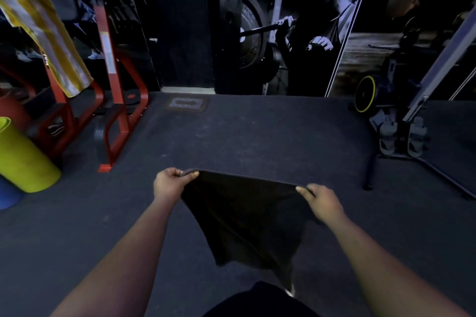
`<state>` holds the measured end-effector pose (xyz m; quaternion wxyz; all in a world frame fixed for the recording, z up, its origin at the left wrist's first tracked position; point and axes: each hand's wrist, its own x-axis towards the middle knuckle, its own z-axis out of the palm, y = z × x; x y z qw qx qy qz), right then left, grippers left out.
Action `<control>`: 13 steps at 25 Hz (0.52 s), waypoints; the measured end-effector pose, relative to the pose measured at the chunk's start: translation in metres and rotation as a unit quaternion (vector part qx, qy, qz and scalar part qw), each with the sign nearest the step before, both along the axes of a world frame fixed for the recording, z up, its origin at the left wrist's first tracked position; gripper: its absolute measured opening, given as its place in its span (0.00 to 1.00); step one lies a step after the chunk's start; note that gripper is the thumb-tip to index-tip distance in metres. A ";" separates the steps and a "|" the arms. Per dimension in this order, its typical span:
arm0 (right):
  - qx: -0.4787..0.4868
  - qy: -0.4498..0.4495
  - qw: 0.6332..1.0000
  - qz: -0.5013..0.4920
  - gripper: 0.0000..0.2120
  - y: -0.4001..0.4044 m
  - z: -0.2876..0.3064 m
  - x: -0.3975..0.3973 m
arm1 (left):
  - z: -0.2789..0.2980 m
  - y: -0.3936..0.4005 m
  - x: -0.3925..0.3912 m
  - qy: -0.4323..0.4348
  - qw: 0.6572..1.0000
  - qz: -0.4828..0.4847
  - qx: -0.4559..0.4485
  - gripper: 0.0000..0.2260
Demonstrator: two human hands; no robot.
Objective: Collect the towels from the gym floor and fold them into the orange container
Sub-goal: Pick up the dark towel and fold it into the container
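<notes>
A black towel [244, 216] hangs in front of me, stretched by its top edge between both hands above the dark gym floor. My left hand [171, 184] pinches the top left corner. My right hand [320, 201] pinches the top right corner. The towel narrows toward its lower end near my body. A yellow and white striped towel [43, 33] is draped over the red rack at the upper left. No orange container is in view.
A red steel rack [113, 80] stands at the left, with a rolled yellow-green mat [23, 159] and a blue object [7, 195] beside it. A machine base with grey footplates [401, 136] sits at the right. A wall mural [283, 26] runs behind the dark rubber floor [257, 131].
</notes>
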<state>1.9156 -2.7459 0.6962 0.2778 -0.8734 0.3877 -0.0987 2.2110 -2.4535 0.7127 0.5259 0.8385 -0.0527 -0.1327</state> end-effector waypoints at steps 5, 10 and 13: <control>0.344 -0.209 0.914 -0.059 0.07 0.028 0.025 0.026 | 0.001 -0.032 -0.026 0.169 0.964 -0.014 -0.206 0.08; 0.397 -0.277 0.873 0.057 0.09 0.043 0.047 0.036 | 0.010 -0.055 -0.063 0.163 0.922 -0.130 -0.326 0.05; 0.229 -0.176 0.946 0.148 0.18 0.045 0.045 0.041 | 0.010 -0.061 -0.067 0.140 0.920 -0.161 -0.330 0.08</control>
